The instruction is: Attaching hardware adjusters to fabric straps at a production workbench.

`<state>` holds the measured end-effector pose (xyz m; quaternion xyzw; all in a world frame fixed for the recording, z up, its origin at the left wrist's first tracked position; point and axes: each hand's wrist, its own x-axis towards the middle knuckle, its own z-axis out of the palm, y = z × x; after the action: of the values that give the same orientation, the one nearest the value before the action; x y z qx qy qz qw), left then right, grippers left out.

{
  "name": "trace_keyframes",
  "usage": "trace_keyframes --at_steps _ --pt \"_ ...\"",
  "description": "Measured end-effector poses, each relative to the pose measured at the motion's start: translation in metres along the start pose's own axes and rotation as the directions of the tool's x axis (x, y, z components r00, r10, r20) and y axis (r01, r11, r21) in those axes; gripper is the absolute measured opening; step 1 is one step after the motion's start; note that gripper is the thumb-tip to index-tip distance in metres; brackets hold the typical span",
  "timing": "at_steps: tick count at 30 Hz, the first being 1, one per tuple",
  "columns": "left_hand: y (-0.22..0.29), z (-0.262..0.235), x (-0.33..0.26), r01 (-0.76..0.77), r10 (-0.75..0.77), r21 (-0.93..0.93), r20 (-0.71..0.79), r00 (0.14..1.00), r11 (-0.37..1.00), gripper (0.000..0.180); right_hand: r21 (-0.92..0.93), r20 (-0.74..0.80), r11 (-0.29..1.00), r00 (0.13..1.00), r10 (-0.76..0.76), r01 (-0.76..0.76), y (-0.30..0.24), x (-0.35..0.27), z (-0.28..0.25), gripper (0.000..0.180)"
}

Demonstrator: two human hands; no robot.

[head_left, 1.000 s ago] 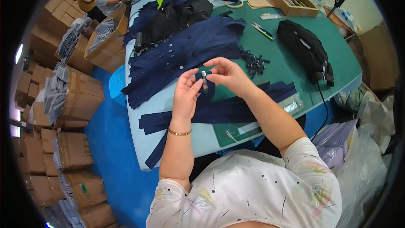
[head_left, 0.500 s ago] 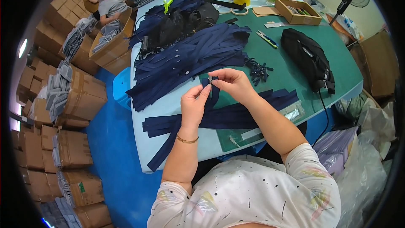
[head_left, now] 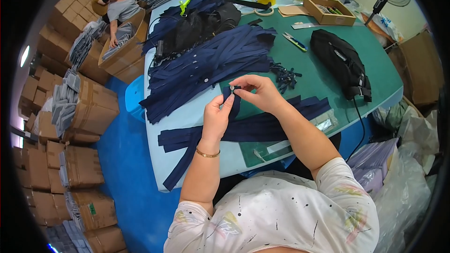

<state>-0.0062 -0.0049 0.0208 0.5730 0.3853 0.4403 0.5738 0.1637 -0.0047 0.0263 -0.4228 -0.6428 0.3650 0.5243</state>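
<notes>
In the head view, a navy strip [head_left: 236, 108] is held above the table [head_left: 227, 158]. It is judged light, soft and limp, best gripped by its edge near the small pale piece [head_left: 232, 88]. The strip is pinched between thumb and fingers of the left hand [head_left: 216, 118]. By the right hand [head_left: 258, 93], thumb and forefinger nearly together, the pale piece is apparently pinched.

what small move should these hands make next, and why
I'd have the right hand gently adjust the small shiny piece while the left hand steadies the navy strip: both hands pinch close together there, though how the piece sits on the strip is too small to tell.
</notes>
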Motion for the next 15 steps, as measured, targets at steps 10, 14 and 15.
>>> trace_keyframes --at_steps 10,14,15 --pt "-0.013 -0.005 0.005 -0.182 0.192 0.324 0.001 0.981 0.929 0.020 -0.098 -0.031 0.995 1.000 -0.001 -0.002 0.002 0.002 -0.001 0.014" --pt "-0.020 -0.006 0.006 -0.218 0.235 0.325 -0.013 0.972 0.920 0.019 -0.063 -0.042 0.998 0.999 0.004 -0.006 0.003 0.001 0.004 0.012" --pt "-0.021 -0.007 0.007 -0.216 0.233 0.325 -0.012 0.972 0.921 0.019 -0.061 -0.033 0.998 0.999 0.013 -0.015 0.003 0.001 0.004 0.013"
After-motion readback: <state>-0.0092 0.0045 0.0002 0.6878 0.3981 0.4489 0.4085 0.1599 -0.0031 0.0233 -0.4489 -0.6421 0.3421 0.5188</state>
